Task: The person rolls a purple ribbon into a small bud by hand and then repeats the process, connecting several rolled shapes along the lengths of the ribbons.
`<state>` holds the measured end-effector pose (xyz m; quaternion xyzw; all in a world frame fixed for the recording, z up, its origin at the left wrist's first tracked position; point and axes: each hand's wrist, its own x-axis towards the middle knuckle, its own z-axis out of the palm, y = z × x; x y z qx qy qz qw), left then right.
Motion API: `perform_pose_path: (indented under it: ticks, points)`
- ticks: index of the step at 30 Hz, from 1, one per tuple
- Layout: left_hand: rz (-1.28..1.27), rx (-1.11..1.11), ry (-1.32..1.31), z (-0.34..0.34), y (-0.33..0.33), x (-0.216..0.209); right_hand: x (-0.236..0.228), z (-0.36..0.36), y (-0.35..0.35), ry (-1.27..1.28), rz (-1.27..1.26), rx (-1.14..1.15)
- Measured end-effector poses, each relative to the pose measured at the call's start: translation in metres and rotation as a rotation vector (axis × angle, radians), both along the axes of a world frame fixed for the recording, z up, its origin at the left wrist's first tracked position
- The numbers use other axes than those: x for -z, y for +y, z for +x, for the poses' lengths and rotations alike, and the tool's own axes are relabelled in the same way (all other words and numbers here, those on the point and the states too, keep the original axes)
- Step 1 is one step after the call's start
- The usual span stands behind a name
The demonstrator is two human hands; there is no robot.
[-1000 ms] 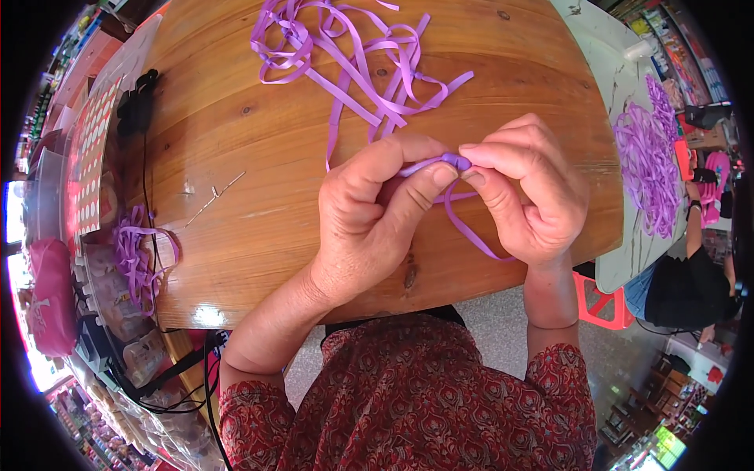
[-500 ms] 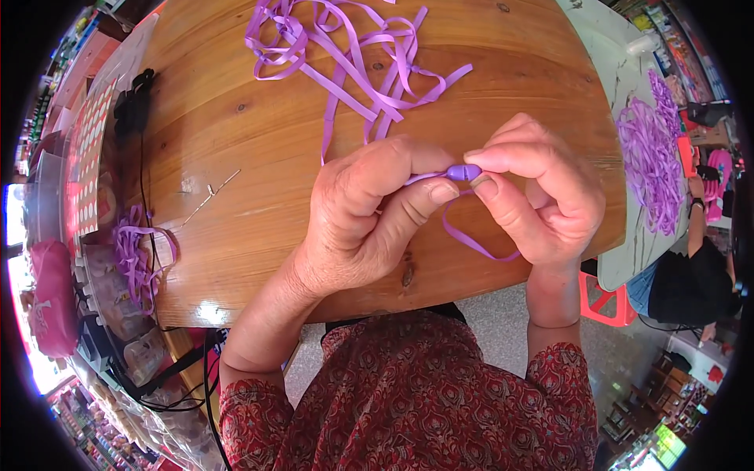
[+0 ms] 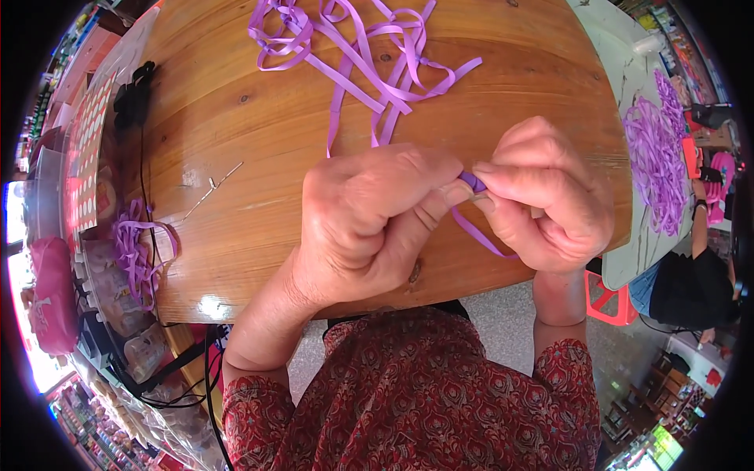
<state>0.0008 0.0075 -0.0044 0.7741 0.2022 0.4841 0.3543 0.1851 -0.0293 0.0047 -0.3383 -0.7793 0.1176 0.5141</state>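
Over the wooden table (image 3: 306, 102), both my hands meet at a small purple plastic clasp (image 3: 471, 182). The thumb and forefinger of my left hand (image 3: 369, 216) pinch its left end, covering much of it. From the other side my right hand (image 3: 554, 204) grips the right end between thumb and forefinger. A narrow purple ribbon (image 3: 481, 234) hangs in a loop from the clasp, passing below my right hand. Beyond my hands lies a loose tangle of purple ribbons (image 3: 365, 55), with cut ends and small darker fittings among them.
A thin metal tool (image 3: 214, 188) lies left of my hands. More purple ribbon (image 3: 137, 255) bunches at the table's left edge beside plastic boxes and a black cable. On the marbled side table (image 3: 628, 263) at right is a big ribbon heap (image 3: 658, 165). A person in black (image 3: 691, 286) is nearby.
My fingers have closed further over the clasp, so less of it shows. The left hand's thumb and forefinger have moved up to it. The view has shifted slightly.
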Motion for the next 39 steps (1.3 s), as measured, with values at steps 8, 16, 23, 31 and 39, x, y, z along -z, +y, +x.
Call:
perform_pose_path:
  ticks: [8, 16, 23, 31, 39]
  points:
    - [0.027, 0.006, 0.055, -0.001, -0.003, -0.005, -0.001, 0.003, 0.002, 0.001, 0.003, -0.01]
    - [-0.49, 0.071, -0.063, -0.004, -0.004, -0.006, 0.0, 0.002, 0.004, 0.044, -0.003, 0.095]
    - [-0.792, 0.081, -0.084, -0.003, 0.0, -0.003, 0.002, 0.0, 0.005, -0.062, 0.036, 0.118]
    - [-0.734, 0.158, -0.236, -0.002, -0.001, 0.003, 0.001, -0.004, 0.001, -0.006, -0.057, 0.124]
    - [-0.528, 0.048, -0.06, -0.002, -0.004, 0.0, 0.004, -0.002, 0.002, -0.016, -0.029, 0.126]
